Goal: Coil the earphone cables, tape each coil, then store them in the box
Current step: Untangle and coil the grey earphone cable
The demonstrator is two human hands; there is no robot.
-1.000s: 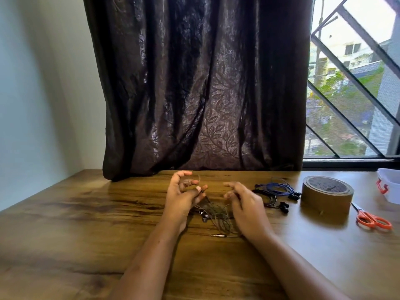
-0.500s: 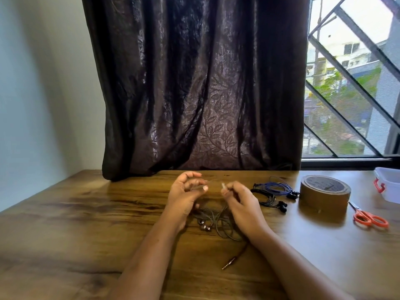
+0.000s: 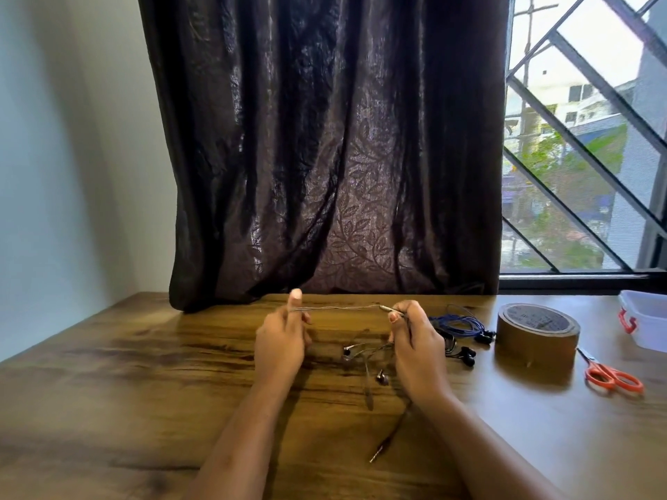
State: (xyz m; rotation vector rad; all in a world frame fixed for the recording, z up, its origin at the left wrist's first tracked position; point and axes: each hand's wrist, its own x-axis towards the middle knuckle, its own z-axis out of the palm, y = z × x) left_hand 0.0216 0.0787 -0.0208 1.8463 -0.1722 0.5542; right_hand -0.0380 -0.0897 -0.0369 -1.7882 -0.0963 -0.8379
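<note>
We see 2 bare hands raised just above a wooden table [image 3: 108,373], with a stretch of grey earphone cable [image 3: 339,308] pulled nearly straight between them. The left hand [image 3: 281,337] is curled closed, its thumb pointing up, and it pinches one end of that stretch between thumb and forefinger. The right hand [image 3: 415,341] is closed too, gripping the other end at a small inline piece near its fingertips [image 3: 394,318].

The rest of the same cable hangs down from the right hand onto the table between the forearms. There we make out 2 earbuds [image 3: 382,377], one near the left hand and one lower, and the plug [image 3: 375,454] lying on the wood close to the right forearm.

Just beyond the right hand lie 2 more loose sets: blue earphones [image 3: 458,324] and, partly hidden behind the hand, black earphones [image 3: 463,353]. We cannot tell whether these 2 touch each other.

Further right stands a roll of brown tape [image 3: 537,335], flat on the table. Near it lie orange-handled scissors [image 3: 613,377], and at the right edge sits a clear plastic box [image 3: 646,319] with a red clasp, only partly in view.

A dark curtain [image 3: 325,157] hangs behind the table, beside a barred window [image 3: 577,138].
</note>
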